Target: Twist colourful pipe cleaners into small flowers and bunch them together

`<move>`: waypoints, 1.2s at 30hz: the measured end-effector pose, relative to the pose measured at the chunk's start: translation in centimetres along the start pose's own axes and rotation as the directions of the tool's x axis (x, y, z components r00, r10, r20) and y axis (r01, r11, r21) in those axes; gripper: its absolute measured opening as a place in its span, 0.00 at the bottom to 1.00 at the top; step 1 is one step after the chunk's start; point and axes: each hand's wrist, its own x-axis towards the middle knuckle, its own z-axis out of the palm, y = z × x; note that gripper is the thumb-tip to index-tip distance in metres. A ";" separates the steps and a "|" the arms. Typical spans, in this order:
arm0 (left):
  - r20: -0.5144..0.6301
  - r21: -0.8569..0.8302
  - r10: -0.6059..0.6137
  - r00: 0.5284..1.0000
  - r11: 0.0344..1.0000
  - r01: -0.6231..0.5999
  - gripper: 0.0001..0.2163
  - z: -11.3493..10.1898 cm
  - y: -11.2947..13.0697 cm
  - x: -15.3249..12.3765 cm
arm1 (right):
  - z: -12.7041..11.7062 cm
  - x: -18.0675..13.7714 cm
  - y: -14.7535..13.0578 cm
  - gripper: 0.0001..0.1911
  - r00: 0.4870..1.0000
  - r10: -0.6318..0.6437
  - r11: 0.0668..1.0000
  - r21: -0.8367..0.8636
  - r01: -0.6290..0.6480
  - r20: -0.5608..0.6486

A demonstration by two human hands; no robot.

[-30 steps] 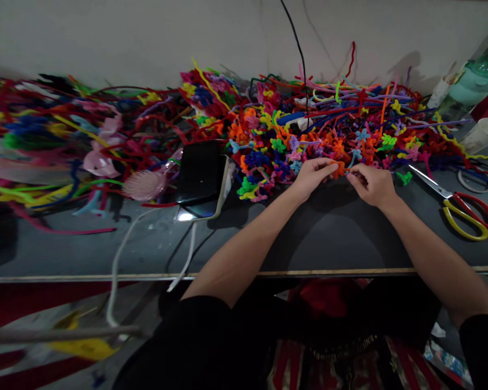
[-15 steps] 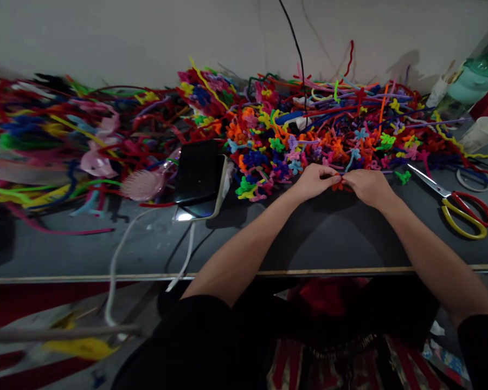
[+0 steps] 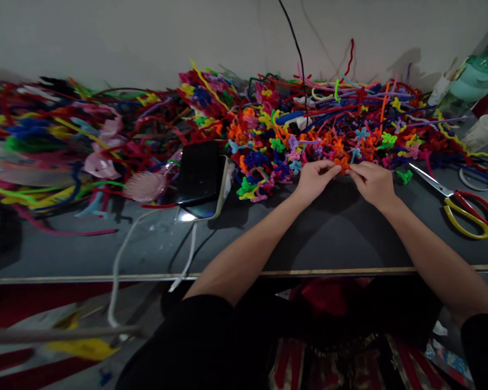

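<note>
An orange pipe-cleaner flower [image 3: 342,165] is held up between my two hands, its petals facing me. My left hand [image 3: 315,180] is closed, thumb and forefinger pinching the flower's left side. On the other side, the fingertips of my right hand [image 3: 373,183] pinch its right edge. Just beyond my hands lies a heap of small pipe-cleaner flowers [image 3: 268,146] in many colours. Near my right hand, a green pipe-cleaner piece [image 3: 404,176] rests on the dark table.
Scissors [image 3: 467,208] with red and yellow handles lie at right, near a paper cup [image 3: 483,132]. Left of my arms are a black phone [image 3: 198,172] on another device, a pink hairbrush [image 3: 144,185] and a white cable [image 3: 116,271]. Loose pipe cleaners [image 3: 142,119] line the wall.
The orange flower has been raised and turned so its petals show. My fingers have drawn slightly apart, from bunched together around it to holding its two sides.
</note>
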 end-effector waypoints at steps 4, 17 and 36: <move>-0.037 0.052 0.023 0.999 0.998 -0.021 0.12 -0.2 -0.3 0.2 | 0.2 0.2 -0.2 0.13 0.982 0.180 0.951 0.267 -0.159 -0.055; 0.117 -0.341 -0.270 0.956 0.893 0.293 0.09 0.2 0.5 0.3 | 1.8 0.6 1.1 0.25 0.954 0.273 0.682 0.675 -0.281 0.122; 0.134 -0.071 -0.132 0.982 0.987 0.142 0.12 0.1 0.1 0.1 | 1.7 0.6 1.0 0.24 0.924 0.313 0.549 0.752 -0.365 0.220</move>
